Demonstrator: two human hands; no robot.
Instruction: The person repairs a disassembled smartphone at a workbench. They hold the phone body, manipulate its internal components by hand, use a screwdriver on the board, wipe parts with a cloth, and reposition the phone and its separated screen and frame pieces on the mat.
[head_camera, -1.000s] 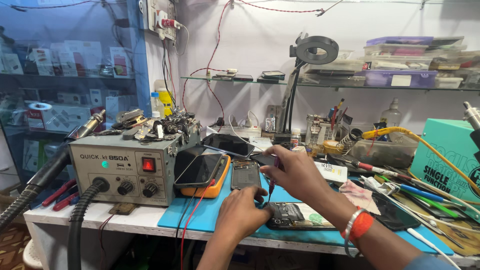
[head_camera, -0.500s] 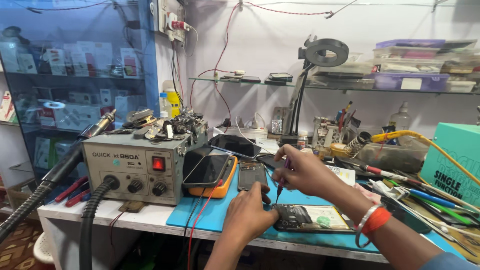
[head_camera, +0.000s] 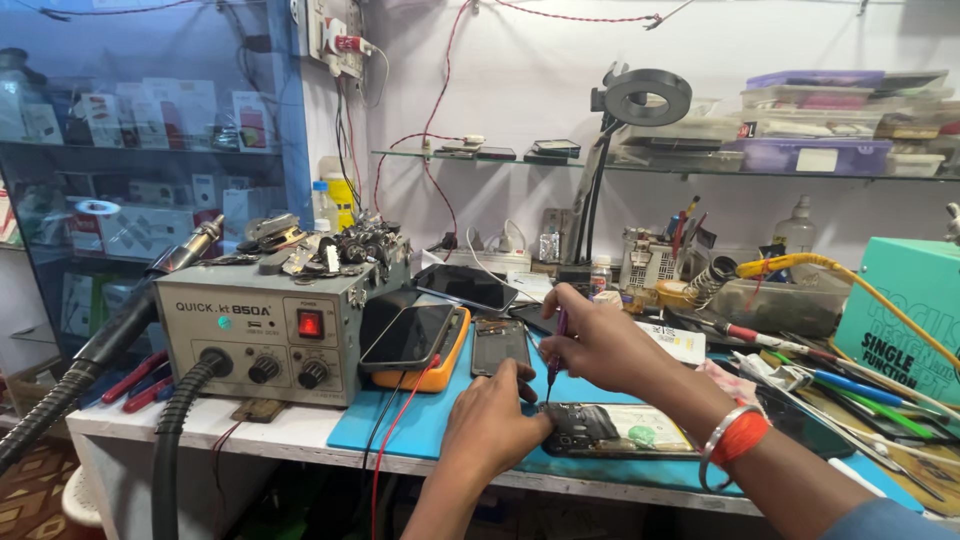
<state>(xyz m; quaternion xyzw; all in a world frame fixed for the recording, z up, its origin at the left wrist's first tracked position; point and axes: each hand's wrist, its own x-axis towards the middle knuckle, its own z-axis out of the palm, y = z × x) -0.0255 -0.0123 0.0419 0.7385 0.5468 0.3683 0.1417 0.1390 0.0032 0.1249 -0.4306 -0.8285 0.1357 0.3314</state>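
Two hands are seen in the head view over the opened phone lying on the blue mat of the worktop: it should be pinned flat by the left hand, fingers pressed on its end, while the thin tool, pinched in the right hand, is kept upright and light.

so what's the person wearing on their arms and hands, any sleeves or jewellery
Both hands are bare, with no gloves or rings visible. The right hand has a silver metal bangle and a band of orange-red thread at the wrist, plus a blue sleeve near the elbow. The left hand and forearm are uncovered.
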